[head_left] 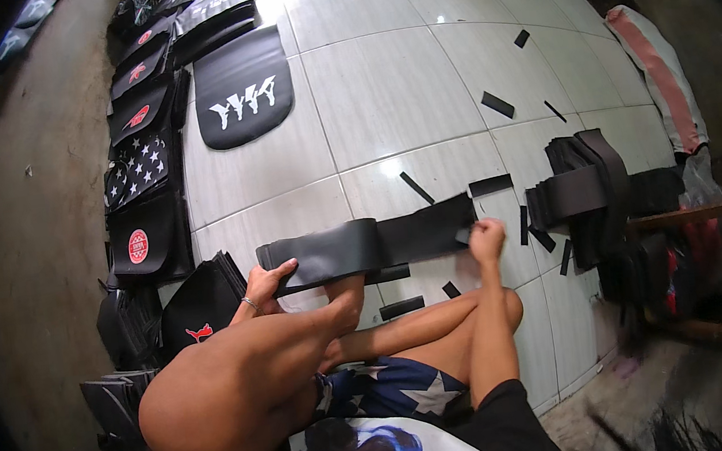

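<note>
A long black strip of smooth, leather-like sheet (428, 231) stretches across the floor in front of me, its left part doubled over into a wide fold. My left hand (271, 282) grips the folded left end, thumb on top and fingers beneath. At the strip's right end my right hand (486, 238) is closed; a small dark edge shows beside its fingers, too blurred to name. One bare foot (347, 296) is partly hidden beneath the fold. Narrow black offcuts (402, 308) lie just below the strip, and another offcut (491, 184) lies by its right end.
Stacks of black flaps with printed designs (145, 241) line the left wall. A single flap with white figures (243, 87) lies on the tiles. To the right sits a pile of black strips (584, 187) beside a wooden frame (698, 212). More offcuts (498, 104) are scattered farther off.
</note>
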### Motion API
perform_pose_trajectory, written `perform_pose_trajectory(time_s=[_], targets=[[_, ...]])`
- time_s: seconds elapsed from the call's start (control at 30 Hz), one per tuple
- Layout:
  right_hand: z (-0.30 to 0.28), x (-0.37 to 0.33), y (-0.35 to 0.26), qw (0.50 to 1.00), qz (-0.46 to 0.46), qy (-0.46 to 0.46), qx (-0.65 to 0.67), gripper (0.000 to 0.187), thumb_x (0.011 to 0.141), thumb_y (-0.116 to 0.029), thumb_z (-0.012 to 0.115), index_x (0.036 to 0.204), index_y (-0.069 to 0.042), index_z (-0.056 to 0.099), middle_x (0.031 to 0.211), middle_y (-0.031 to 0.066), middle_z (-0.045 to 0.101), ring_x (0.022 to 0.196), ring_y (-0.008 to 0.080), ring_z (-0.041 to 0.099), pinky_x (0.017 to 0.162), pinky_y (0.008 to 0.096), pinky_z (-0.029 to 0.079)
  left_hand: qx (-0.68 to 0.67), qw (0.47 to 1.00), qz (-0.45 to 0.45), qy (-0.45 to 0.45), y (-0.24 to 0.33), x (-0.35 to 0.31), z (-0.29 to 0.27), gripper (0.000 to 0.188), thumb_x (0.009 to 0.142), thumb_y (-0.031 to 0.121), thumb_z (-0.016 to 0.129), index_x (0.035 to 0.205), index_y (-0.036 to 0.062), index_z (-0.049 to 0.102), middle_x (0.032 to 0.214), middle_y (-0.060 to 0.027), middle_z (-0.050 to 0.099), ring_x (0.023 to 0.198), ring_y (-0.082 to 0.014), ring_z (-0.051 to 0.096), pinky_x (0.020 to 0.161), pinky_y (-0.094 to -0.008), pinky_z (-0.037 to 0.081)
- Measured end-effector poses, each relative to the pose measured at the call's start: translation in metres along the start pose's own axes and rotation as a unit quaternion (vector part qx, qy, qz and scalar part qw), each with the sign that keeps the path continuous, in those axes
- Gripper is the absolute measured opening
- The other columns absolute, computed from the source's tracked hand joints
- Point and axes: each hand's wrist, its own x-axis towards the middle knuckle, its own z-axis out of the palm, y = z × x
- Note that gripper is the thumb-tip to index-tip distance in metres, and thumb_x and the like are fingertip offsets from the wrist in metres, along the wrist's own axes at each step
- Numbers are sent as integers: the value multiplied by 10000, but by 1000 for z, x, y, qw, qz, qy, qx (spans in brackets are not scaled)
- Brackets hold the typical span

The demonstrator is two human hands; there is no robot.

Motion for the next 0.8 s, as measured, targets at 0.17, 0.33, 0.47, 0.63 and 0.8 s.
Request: perform_pose_trajectory(time_s=[0.17, 0.33, 0.47, 0.63, 0.8], targets=[[-13, -13, -87, 981, 66, 114, 143, 146, 852, -80, 587, 970, -7, 636, 910, 138, 646, 802, 261, 625, 707, 359, 505, -31, 998, -24, 52, 30, -43, 3, 311, 793, 134, 762, 1000, -64, 642, 907, -130, 678, 786, -203, 660, 696, -382, 554], [14, -90, -195, 954, -38, -149, 256, 131, 839, -61, 652, 953, 1, 637, 853, 104, 628, 716, 174, 606, 673, 304, 503, 16, 998, -18, 51, 30, -38, 5, 366, 786, 209, 775, 1013, -48, 647, 934, -106, 686, 794, -168, 655, 701, -313, 533], [42, -125, -266, 945, -212, -188, 161, 270, 827, -247, 687, 985, -34, 636, 941, 126, 621, 884, 269, 590, 797, 377, 442, -27, 1000, -7, 3, 9, -19, -31, 323, 762, 147, 784, 991, -31, 642, 922, -99, 676, 816, -164, 649, 698, -306, 539], [46, -131, -291, 939, -233, -251, 29, 403, 810, -398, 685, 1013, -55, 625, 983, 84, 577, 964, 255, 530, 826, 405, 387, 105, 992, 4, 70, 24, -23, -13, 315, 673, 171, 835, 849, -39, 679, 795, -92, 676, 689, -145, 637, 598, -272, 510], [52, -131, -281, 940, -226, -252, 35, 275, 818, -299, 690, 987, -85, 656, 985, 63, 578, 966, 241, 526, 825, 404, 384, 210, 969, 25, 130, 16, -11, -2, 348, 626, 223, 881, 741, -49, 695, 697, -74, 669, 626, -127, 629, 564, -282, 509]])
